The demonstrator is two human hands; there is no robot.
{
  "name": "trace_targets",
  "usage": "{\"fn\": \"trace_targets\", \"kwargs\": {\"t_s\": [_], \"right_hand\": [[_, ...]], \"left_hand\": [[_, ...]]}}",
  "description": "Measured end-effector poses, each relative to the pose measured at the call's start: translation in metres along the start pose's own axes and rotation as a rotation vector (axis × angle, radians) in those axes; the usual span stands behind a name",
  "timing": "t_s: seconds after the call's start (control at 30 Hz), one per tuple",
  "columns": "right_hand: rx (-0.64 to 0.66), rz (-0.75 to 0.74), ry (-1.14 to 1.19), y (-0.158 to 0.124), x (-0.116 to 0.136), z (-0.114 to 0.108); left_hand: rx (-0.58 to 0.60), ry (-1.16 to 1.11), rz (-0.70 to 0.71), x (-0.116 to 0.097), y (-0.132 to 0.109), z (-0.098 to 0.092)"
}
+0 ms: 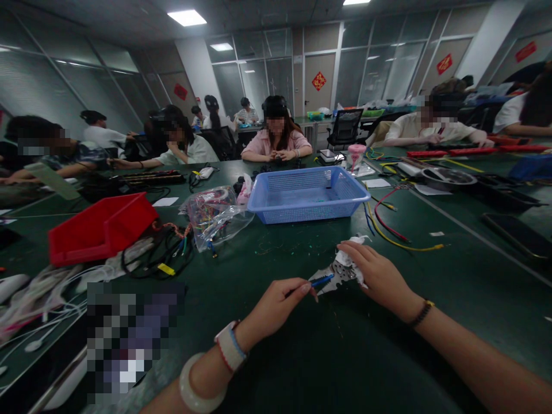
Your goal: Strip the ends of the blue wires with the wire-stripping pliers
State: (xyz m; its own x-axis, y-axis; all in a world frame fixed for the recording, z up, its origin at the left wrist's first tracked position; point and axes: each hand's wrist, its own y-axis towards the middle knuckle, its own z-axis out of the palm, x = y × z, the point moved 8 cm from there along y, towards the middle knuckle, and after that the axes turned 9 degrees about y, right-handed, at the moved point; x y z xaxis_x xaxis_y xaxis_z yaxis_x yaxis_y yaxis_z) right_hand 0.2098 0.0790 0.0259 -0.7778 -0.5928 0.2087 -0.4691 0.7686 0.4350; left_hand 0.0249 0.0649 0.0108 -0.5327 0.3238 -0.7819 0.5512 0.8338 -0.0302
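nearest the camera, a pale bangle [200, 386] and a banded watch [230, 348] sit on the person's left wrist.

left hand [276, 305]: curled nearly closed, thumb and fingertips pinching a thin blue tool [322, 280], its tip pointing right toward a small toothed metal piece [332, 276].

right hand [378, 275]: palm down, fingers bent and loosely spread, pressing on the far end of that metal piece and on a crumpled white wad [350, 248] beside it. it bears down rather than grips.

location: the metal piece lies flat on the green table [267, 368], between the two hands and close in front of the person. whether the tool tip touches the metal or stops just short cannot be told in this dim view.

further off: a blue basket [306, 198], a clear bag [215, 215] of coloured wire, a red tray [101, 227], and loose yellow and red wires [388, 230] to the right of the basket. other people sit across the table.

judgement on method: the work looks best served by the right hand pinning the metal piece flat so it cannot skate, the left pinching low near the tip for control, and short, light strokes well clear of the right fingertips.
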Motion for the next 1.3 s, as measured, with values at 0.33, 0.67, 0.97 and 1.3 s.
{"fn": "trace_targets", "kwargs": {"t_s": [0.33,0.67,0.97,1.3], "right_hand": [[0.009,0.007,-0.001,0.0001,0.0002,0.0024],[-0.001,-0.057,-0.093,0.0006,0.0045,0.0],[-0.029,-0.08,-0.096,-0.001,0.0054,-0.0033],[0.035,0.039,0.034,-0.0038,-0.0018,0.0058]], "left_hand": [[-0.007,-0.027,0.02,-0.0002,0.001,0.0004],[-0.005,-0.005,0.014,0.0013,0.0012,-0.0004],[0.003,0.008,-0.008,0.0042,0.0021,0.0007],[0.013,0.022,-0.008,0.0001,0.0005,0.0017]]}}
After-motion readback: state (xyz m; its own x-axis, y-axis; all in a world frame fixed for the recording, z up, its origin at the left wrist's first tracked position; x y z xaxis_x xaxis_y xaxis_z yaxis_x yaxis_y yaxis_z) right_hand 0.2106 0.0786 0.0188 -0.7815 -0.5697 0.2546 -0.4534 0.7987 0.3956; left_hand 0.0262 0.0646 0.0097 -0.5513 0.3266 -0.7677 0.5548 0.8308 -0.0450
